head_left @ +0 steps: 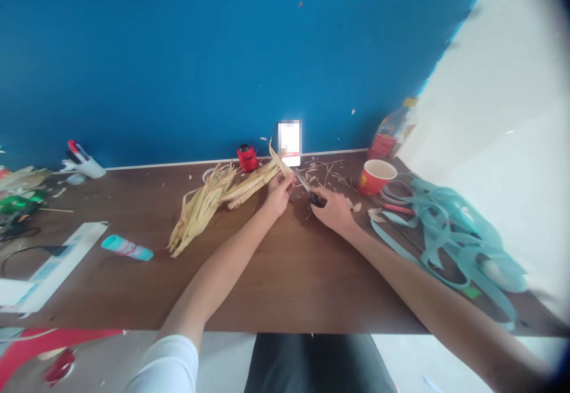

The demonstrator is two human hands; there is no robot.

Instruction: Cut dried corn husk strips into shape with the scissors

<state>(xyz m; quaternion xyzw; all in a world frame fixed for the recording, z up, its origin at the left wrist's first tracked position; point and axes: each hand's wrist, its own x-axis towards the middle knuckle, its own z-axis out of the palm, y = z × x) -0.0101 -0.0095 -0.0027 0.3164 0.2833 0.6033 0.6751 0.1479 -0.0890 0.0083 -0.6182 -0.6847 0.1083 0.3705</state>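
Note:
My left hand (280, 194) pinches a dry corn husk (281, 161) whose pointed tip rises up and to the left. In my right hand (333, 208) is a pair of scissors (303, 180), fingers wrapped round the dark handles. The blades point up and left to the husk's right edge; whether they touch it I cannot tell. Behind my left hand lies a bundle of husks (252, 186), and a larger husk bundle (200, 209) is spread to its left. Small husk scraps (336, 176) are scattered beyond the scissors.
A red roll (247, 158) and a bright, blurred-out screen (289, 140) stand by the blue wall. At right are a paper cup (376, 177), a bottle (392, 132) and tangled teal ribbon (445, 227). Leftward lie a blue tube (127, 247), a power strip (66, 262) and a pen cup (91, 167).

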